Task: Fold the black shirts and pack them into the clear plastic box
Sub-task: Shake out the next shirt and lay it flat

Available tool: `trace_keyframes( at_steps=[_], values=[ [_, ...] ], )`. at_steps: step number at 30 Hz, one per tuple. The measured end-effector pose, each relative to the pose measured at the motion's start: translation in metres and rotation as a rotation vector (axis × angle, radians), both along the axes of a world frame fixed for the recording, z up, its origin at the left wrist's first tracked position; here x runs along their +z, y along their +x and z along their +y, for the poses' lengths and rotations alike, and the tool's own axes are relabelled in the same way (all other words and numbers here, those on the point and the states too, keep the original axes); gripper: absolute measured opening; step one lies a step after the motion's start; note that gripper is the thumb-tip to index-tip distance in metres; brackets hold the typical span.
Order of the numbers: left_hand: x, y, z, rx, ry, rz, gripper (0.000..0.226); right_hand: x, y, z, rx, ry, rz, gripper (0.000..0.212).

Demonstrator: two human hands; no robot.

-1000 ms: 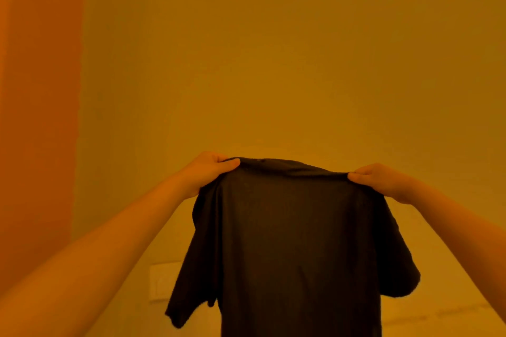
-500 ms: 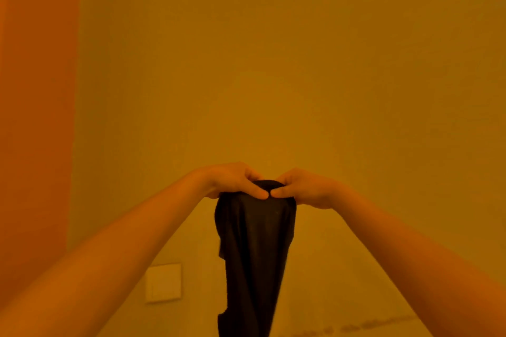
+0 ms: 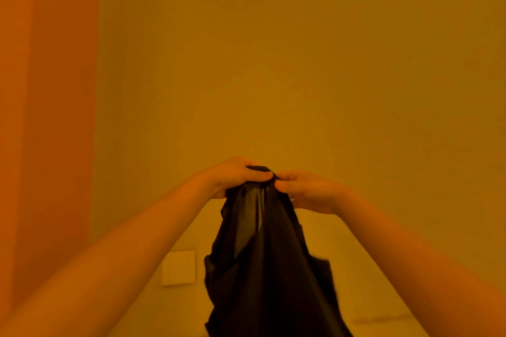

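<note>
The view is filled by a plain wall (image 3: 301, 63), seen under a strong amber light, with a more orange panel (image 3: 46, 117) standing along its left side. In front of the wall, a black shirt (image 3: 268, 268) is held up in the air and hangs down out of the bottom of the view; it is gathered narrow at the top and spreads wider below, with loose folds and a thinner, slightly see-through strip near the top. Two bare forearms are stretched forward and upward toward the top of the shirt, one from each lower corner. The left hand (image 3: 235, 176) is placed at the upper left of the shirt's gathered top, its fingers (image 3: 257, 175) curled over the cloth and grasping it. The right hand (image 3: 309, 191) is placed just to the right of the shirt's top, its fingertips pinching the cloth beside those of the left hand, so that both hands nearly meet at the shirt's peak. A small square wall plate (image 3: 178, 267), possibly a switch, is seen low on the wall, just left of the hanging shirt and between it and the left forearm. A faint dark streak (image 3: 380, 320) is visible low on the wall to the right of the shirt; what it is cannot be told.
</note>
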State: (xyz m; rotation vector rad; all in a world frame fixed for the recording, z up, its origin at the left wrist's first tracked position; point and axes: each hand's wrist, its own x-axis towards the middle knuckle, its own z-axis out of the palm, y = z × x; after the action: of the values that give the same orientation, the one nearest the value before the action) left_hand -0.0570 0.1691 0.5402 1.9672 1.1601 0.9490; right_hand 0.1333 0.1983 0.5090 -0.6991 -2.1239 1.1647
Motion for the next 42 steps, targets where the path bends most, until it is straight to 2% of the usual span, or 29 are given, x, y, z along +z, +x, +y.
trace_keyframes(
  at_steps=[4, 5, 8, 10, 12, 16, 20, 24, 26, 30, 32, 35, 38, 42],
  values=[
    [-0.003, -0.005, -0.001, -0.053, -0.054, 0.12, 0.011, -0.002, 0.0, -0.002, -0.157, 0.065, 0.018, 0.012],
    [-0.005, -0.012, 0.0, -0.075, -0.082, 0.176, 0.018, -0.003, 0.007, -0.002, -0.18, 0.054, 0.031, 0.012],
    [-0.009, -0.04, 0.002, -0.088, -0.151, 0.276, 0.058, -0.005, 0.028, -0.004, -0.252, 0.012, 0.134, 0.015],
    [-0.015, -0.054, 0.006, -0.069, -0.19, 0.282, 0.063, -0.005, 0.038, -0.005, -0.324, 0.035, 0.162, 0.019],
    [-0.023, -0.06, 0.006, 0.01, -0.215, 0.345, 0.052, -0.005, 0.042, -0.008, -0.402, 0.081, 0.13, 0.021],
    [-0.037, -0.063, 0.008, 0.205, -0.191, 0.62, 0.016, -0.001, 0.048, -0.008, -0.456, 0.079, 0.178, 0.018],
    [-0.047, -0.072, 0.005, 0.215, -0.238, 0.684, 0.01, -0.004, 0.056, -0.005, -0.48, 0.017, 0.233, 0.016],
    [-0.052, -0.079, -0.001, 0.081, -0.393, 0.539, 0.016, -0.01, 0.061, -0.002, -0.467, -0.034, 0.292, 0.017],
    [-0.053, -0.079, -0.003, 0.043, -0.409, 0.321, 0.02, -0.01, 0.062, -0.002, -0.515, -0.025, 0.291, 0.02],
    [-0.053, -0.079, 0.002, 0.034, -0.357, -0.243, 0.018, -0.009, 0.063, 0.001, -0.624, 0.025, 0.254, 0.023],
    [-0.053, -0.077, 0.007, 0.081, -0.346, -0.401, 0.017, -0.008, 0.067, 0.002, -0.593, -0.005, 0.237, 0.022],
    [-0.053, -0.073, 0.011, 0.205, -0.338, -0.445, 0.017, -0.009, 0.077, -0.002, -0.552, -0.036, 0.096, 0.018],
    [-0.052, -0.071, 0.008, 0.205, -0.354, -0.494, 0.019, -0.012, 0.087, -0.004, -0.576, -0.037, -0.033, 0.017],
    [-0.05, -0.066, 0.004, 0.193, -0.351, -0.535, 0.025, -0.022, 0.099, -0.003, -0.484, -0.192, 0.215, 0.017]
  ],
)
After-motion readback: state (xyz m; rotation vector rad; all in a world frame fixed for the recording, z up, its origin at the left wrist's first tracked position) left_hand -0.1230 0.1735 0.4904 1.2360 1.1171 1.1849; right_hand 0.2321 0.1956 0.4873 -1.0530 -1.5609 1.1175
